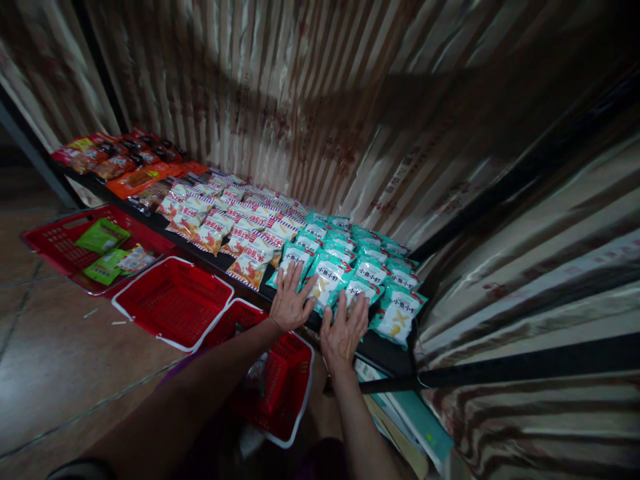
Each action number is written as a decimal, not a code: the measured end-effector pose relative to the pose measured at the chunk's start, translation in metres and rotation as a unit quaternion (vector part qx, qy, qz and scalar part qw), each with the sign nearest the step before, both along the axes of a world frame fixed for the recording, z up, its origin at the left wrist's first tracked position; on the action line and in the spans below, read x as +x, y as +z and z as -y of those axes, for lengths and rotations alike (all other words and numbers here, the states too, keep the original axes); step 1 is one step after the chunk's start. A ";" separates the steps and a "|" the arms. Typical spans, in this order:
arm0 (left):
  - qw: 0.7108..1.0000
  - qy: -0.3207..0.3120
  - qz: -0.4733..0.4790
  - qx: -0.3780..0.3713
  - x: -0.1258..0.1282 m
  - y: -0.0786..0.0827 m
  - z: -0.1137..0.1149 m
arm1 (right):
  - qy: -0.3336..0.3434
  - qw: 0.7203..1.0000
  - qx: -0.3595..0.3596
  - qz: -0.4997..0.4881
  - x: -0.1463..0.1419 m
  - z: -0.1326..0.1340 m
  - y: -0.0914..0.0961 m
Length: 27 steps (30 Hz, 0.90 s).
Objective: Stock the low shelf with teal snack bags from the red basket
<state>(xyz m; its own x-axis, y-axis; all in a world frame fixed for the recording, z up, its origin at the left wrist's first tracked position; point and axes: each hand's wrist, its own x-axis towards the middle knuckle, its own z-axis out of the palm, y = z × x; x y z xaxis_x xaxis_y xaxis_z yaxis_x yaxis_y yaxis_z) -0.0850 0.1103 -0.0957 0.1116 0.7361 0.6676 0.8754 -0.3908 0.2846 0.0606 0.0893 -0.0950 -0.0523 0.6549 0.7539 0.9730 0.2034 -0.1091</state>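
Rows of teal-and-white snack bags [327,277] lie at the right part of a dark shelf [387,353]. My left hand [290,300] rests with spread fingers against the front bags on their left side. Beside it, my right hand [344,331] touches another front bag, fingers apart and pointing up. Neither hand grips a bag. White-and-orange snack bags with striped edges [243,233] sit in rows just left of the teal ones. One front teal bag [397,315] at the right end stands apart from my hands.
Orange and red snack packs [117,160] fill the shelf's far left. Red baskets stand below: one with green packets [103,235], one middle basket [175,300], and one under my left arm [295,373]. Striped curtain [300,87] hangs behind; flattened cardboard [420,420] lies below right.
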 end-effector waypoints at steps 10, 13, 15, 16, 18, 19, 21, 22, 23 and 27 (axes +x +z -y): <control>0.993 0.112 0.034 -0.001 -0.049 0.001 0.009 | 0.003 1.000 -0.006 0.019 -0.004 0.002 0.004; 0.985 0.168 0.045 -0.009 -0.078 -0.002 0.009 | -0.015 1.000 0.001 0.005 -0.005 -0.002 0.002; 0.981 0.186 0.045 -0.014 -0.092 -0.005 0.009 | -0.026 1.000 0.001 -0.007 -0.004 -0.004 0.000; 0.981 0.188 0.044 -0.016 -0.096 -0.006 0.008 | -0.029 1.000 0.000 -0.011 -0.004 -0.005 -0.001; 0.981 0.187 0.043 -0.015 -0.101 -0.009 0.007 | -0.033 0.999 -0.003 -0.018 -0.003 -0.007 -0.003; 0.982 0.183 0.043 -0.012 -0.101 -0.011 0.005 | -0.034 0.999 -0.003 -0.019 -0.002 -0.008 -0.003; 0.984 0.173 0.047 -0.004 -0.101 -0.014 0.002 | -0.036 0.999 0.000 -0.017 -0.002 -0.009 -0.004; 0.985 0.167 0.050 0.002 -0.100 -0.015 -0.001 | -0.037 0.999 0.002 -0.015 -0.002 -0.009 -0.004; 0.985 0.162 0.051 0.007 -0.099 -0.017 -0.003 | -0.038 0.999 0.005 -0.013 -0.001 -0.009 -0.004; 0.986 0.151 0.061 0.016 -0.099 -0.018 -0.015 | -0.048 0.999 0.010 -0.002 -0.002 -0.009 -0.004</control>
